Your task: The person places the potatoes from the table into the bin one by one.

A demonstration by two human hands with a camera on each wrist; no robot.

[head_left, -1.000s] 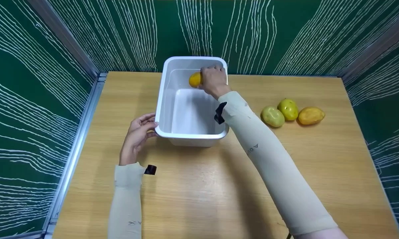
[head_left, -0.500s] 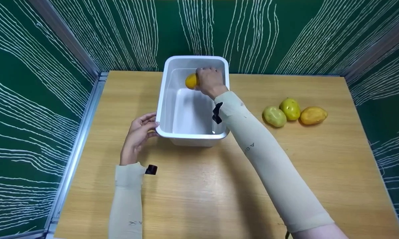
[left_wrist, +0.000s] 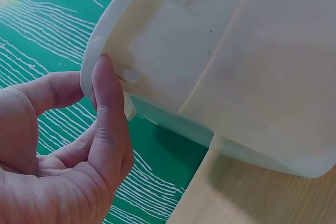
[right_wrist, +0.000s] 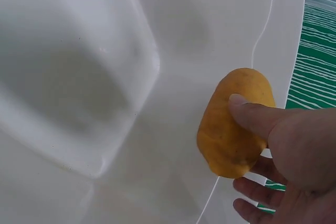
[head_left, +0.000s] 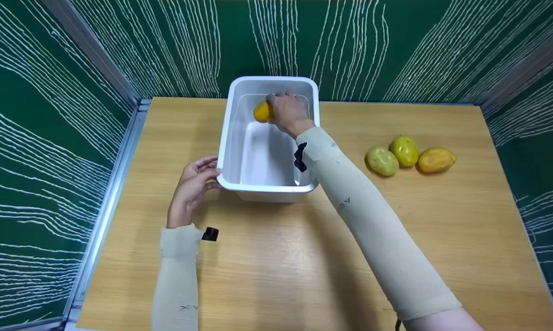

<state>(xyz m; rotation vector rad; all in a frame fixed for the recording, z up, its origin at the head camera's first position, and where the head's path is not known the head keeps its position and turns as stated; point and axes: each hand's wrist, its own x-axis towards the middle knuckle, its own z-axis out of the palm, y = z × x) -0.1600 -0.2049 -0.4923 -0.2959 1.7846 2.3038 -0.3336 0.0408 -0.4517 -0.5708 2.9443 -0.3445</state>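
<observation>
A white plastic bin (head_left: 269,188) stands at the back of the table. At its near left corner my left hand (head_left: 193,186) pinches the rim between thumb and fingers; the left wrist view shows this grip on the rim (left_wrist: 93,59) from outside. Over the far part of the bin, my right hand (head_left: 289,112) holds a yellow-orange mango (head_left: 261,111). In the right wrist view the thumb lies across the mango (right_wrist: 231,129), with the fingers behind it, above the bin's pale inside. Part of the mango is hidden by the hand in the head view.
To the right of the bin lie a pale green mango (head_left: 383,161), a yellow-green mango (head_left: 404,151) and a yellow mango (head_left: 436,160), close together on the wooden table (head_left: 267,257). Green walls (head_left: 350,50) with white lines enclose the table at the back and sides.
My right hand has moved slightly left over the bin, with the mango in it. My left hand keeps its hold on the rim, and the other mangoes lie as before.
</observation>
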